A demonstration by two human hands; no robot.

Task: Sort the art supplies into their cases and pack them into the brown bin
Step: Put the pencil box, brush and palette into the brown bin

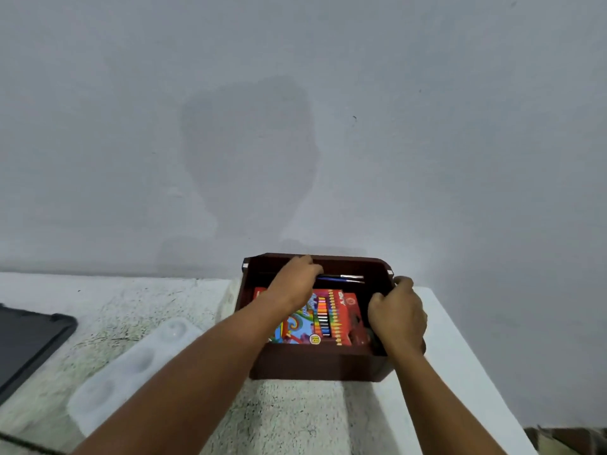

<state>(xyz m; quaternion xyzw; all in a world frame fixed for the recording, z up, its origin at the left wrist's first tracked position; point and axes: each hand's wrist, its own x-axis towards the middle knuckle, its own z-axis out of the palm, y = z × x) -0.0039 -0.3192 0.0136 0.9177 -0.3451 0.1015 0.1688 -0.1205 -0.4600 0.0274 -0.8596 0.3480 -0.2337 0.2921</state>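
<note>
The brown bin (315, 362) stands on the table against the wall. Inside lies a colourful crayon box (323, 315) with a red box (353, 310) beside it on the right. My left hand (294, 280) reaches into the bin and holds two blue-handled paintbrushes (345, 278) that lie along the bin's far side. My right hand (399, 315) grips the bin's right wall, fingers curled over the rim.
A white plastic paint palette (131, 366) lies on the speckled table left of the bin. A dark flat case (29, 343) sits at the far left edge. The table's right edge (460, 356) runs close beside the bin.
</note>
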